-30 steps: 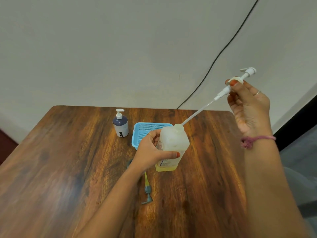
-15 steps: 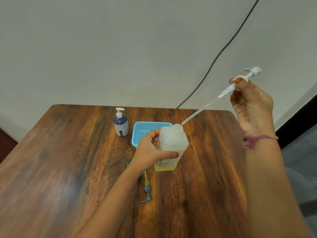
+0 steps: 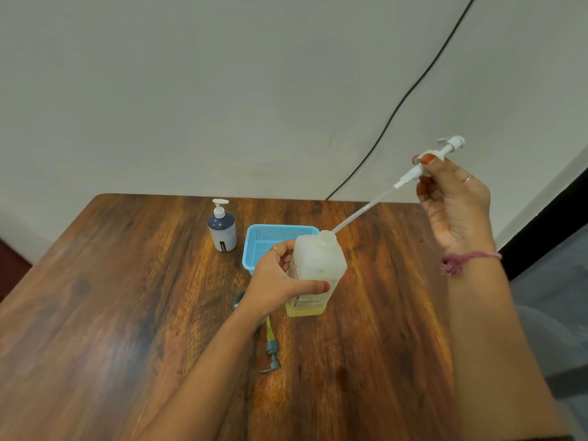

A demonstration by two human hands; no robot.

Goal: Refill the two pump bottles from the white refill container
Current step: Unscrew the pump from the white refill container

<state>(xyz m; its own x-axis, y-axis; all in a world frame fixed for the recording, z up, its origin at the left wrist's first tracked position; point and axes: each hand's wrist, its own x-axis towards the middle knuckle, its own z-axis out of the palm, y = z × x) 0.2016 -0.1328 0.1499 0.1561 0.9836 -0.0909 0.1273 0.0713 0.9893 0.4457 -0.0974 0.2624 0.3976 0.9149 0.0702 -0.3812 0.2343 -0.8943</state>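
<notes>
While our left hand (image 3: pixel 280 281) grips the white refill container (image 3: pixel 315 265) upright mid-counter (image 3: pixel 127 297), our right hand (image 3: pixel 451 198) pinches its white pump (image 3: pixel 442 152) raised to the far right, tube tip just at the container's mouth. Far left of it stands a dark pump bottle (image 3: pixel 222 230), beside a blue basket (image 3: pixel 273 240). A grey pump head (image 3: pixel 272 351) lies near us.

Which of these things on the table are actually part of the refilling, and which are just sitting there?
In use: white refill container, gripped by the left hand; its white pump, pinched by the right hand; blue pump bottle; grey pump.

Lying about: blue basket; black cable.
</notes>
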